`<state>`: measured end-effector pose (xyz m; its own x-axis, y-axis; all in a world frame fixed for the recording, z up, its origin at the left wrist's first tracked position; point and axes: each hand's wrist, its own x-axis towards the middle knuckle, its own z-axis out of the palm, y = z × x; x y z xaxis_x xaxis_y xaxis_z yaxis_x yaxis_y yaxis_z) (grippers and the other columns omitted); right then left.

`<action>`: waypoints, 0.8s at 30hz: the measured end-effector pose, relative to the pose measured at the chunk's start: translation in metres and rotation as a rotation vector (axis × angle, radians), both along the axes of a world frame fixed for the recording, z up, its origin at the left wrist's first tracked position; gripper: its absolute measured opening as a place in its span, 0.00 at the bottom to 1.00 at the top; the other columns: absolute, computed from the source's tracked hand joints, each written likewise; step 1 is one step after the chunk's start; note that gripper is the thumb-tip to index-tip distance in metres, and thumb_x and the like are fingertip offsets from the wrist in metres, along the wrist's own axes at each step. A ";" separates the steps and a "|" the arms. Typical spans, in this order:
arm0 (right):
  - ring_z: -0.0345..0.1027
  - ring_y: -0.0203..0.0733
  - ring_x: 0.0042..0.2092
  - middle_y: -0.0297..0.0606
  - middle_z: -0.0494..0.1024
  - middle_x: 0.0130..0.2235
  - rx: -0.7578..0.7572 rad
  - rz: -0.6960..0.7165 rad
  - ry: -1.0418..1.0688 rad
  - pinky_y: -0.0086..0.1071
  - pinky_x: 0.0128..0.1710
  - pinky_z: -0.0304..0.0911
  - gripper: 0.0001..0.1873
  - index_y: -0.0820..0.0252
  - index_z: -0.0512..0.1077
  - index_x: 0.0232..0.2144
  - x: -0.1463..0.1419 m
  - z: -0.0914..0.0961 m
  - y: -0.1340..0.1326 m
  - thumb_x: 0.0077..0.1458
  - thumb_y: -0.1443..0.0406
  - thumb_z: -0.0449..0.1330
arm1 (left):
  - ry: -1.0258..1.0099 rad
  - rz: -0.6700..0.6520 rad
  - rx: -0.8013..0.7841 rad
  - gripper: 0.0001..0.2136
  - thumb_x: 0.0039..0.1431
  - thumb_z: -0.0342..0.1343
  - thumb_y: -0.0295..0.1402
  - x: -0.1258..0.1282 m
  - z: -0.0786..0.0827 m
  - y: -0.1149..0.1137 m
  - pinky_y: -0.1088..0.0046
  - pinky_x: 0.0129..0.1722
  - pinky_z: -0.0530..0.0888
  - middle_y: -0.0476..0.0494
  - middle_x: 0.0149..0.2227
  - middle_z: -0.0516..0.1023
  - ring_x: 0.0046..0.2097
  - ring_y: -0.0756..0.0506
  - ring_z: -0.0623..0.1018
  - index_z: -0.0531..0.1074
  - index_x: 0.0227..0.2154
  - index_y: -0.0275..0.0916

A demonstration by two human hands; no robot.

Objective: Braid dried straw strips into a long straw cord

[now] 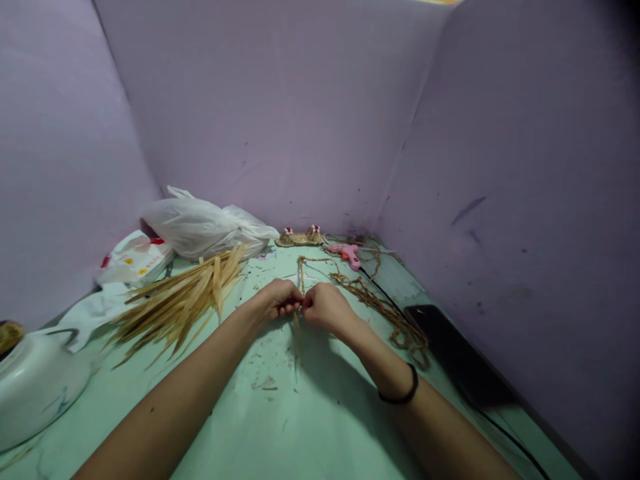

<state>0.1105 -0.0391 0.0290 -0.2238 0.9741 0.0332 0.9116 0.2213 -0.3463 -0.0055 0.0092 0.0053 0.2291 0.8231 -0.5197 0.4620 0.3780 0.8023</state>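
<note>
My left hand [280, 298] and my right hand [324, 305] meet at the middle of the pale green table [310, 427], both pinched on a thin twisted straw cord [301, 275]. The cord runs away from my fingers toward the back wall, and loose straw ends [297, 340] hang from the pinch toward me. A black band sits on my right wrist. A bundle of dry straw strips [183, 300] lies just left of my left hand.
A coil of braided straw rope [385, 308] lies right of my hands, beside a black phone [450, 347] with a cable. A pink glue gun [346, 252], small straw sandals [300, 237], a white plastic bag [205, 227] and a packet [137, 259] lie behind. A white kettle [35, 383] stands at left. Purple walls enclose the table.
</note>
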 end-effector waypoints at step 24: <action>0.64 0.32 0.20 0.37 0.72 0.18 -0.585 0.040 0.351 0.23 0.20 0.60 0.05 0.67 0.72 0.19 0.061 0.024 0.016 0.39 0.69 0.58 | -0.039 -0.052 -0.052 0.07 0.37 0.53 0.28 -0.005 -0.003 0.001 0.81 0.12 0.46 0.53 0.11 0.58 0.12 0.58 0.53 0.63 0.12 0.33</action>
